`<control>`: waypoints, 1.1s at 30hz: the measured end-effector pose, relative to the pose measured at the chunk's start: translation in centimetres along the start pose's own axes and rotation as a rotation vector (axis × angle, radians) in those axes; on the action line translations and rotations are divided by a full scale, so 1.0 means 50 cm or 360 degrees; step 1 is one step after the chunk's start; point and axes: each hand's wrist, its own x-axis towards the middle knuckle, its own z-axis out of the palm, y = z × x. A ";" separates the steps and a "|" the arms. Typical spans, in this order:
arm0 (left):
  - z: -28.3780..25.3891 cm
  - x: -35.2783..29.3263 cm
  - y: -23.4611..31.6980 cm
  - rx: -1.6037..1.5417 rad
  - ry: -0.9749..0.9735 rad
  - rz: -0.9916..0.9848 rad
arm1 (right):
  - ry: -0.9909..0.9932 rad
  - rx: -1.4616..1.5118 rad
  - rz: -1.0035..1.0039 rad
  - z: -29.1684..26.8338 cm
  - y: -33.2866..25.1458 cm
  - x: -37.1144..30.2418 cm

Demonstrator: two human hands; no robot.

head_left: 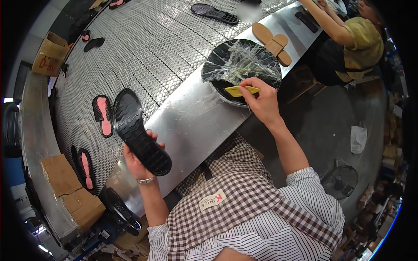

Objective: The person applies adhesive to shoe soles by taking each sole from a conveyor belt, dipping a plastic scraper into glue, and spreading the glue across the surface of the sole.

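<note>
Here, a black shoe sole (138, 130) is in the person's left hand (136, 164), over the line where a metal ledge (185, 115) meets a mesh belt (143, 56). The hand is closed round it from beneath, thumb on one side and fingertips showing at the other; its wavy, ridged face is turned up. The right hand (264, 102) pinches a flat yellow tool (238, 90) between thumb and fingers, over the uncovered part of a round black pan (227, 99); whether the tip touches the pan cannot be told. Crumpled clear plastic (239, 61) covers much of the pan, and tan sandal pieces (272, 43) lie just beside it. On the belt, near the held sole, is a pink-and-black sole (102, 115). A co-worker in a yellow top (363, 39) is at the upper right.
</note>
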 end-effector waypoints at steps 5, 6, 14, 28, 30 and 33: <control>0.039 0.023 -0.022 -0.0009 0.0092 -0.0048 | -0.0131 -0.0008 0.0092 0.007 0.008 0.002; 0.036 0.023 -0.021 -0.0002 0.0099 -0.0051 | -0.0133 -0.0001 0.0099 0.005 0.008 0.001; 0.004 0.015 -0.016 0.0169 0.0031 -0.0120 | -0.0060 0.0048 0.0191 0.011 0.011 0.004; 0.026 -0.067 -0.030 0.0112 0.0269 -0.0324 | -0.0225 0.1287 0.0403 0.125 -0.193 -0.030; 0.030 -0.080 -0.034 0.0157 0.0303 -0.0326 | -0.0252 0.1349 0.0394 0.156 -0.203 -0.029; 0.032 -0.090 -0.038 0.0215 0.0357 -0.0339 | -0.0251 0.1384 0.0385 0.196 -0.200 -0.025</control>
